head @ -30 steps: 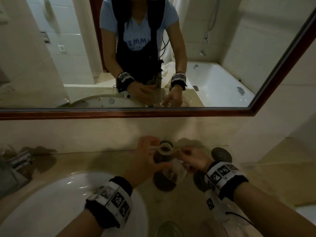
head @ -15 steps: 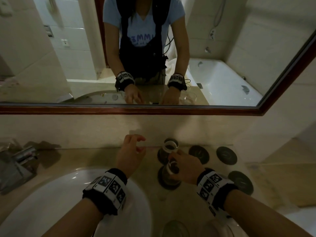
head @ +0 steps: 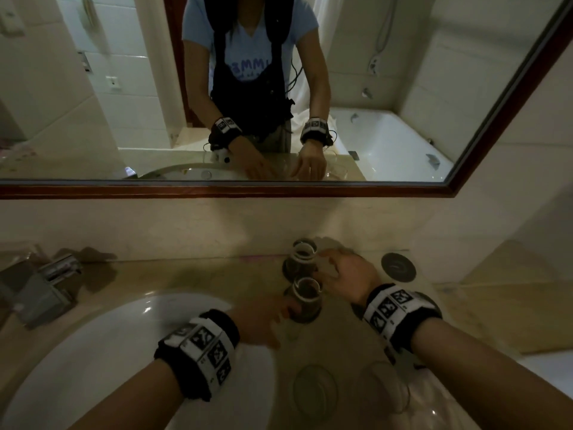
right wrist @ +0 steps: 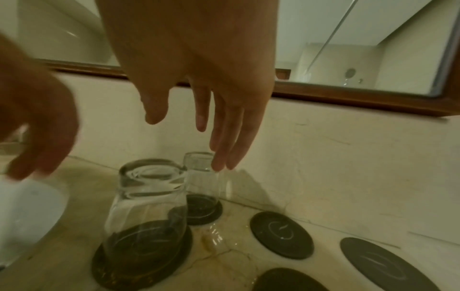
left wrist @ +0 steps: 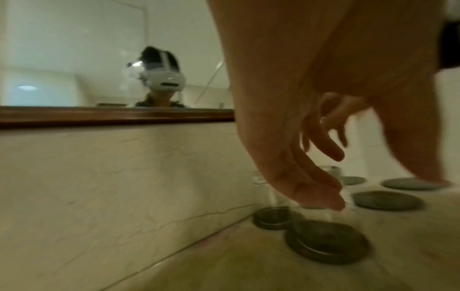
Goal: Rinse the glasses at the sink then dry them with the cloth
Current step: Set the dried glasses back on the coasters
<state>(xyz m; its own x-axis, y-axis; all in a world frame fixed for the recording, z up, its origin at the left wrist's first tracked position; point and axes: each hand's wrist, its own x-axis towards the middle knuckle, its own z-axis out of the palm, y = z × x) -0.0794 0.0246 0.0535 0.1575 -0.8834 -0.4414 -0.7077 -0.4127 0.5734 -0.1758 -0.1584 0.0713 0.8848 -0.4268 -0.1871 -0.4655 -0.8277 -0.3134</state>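
Beige marble worktop (head: 192,274) runs under a wood-framed mirror (head: 217,190), with the white sink (head: 93,352) at my left. Two glasses stand upside down on dark round coasters by the back wall: the near glass (right wrist: 147,196) on its coaster (right wrist: 141,254), the far glass (right wrist: 201,177) just behind it on another. Bare coasters (right wrist: 281,234) lie to their right. A small puddle (right wrist: 214,240) sits on the stone between the coasters.

My right hand (head: 350,274) hangs over the far glass with fingers straight and spread, its grip wide and holding nothing; the fingertips (right wrist: 219,165) are at that glass's upturned base, though I cannot tell whether they touch it. My left hand (head: 260,321) is low beside the near glass, blurred, fingers loose, grip wide and empty. More glasses (head: 313,386) stand at the worktop's near edge.
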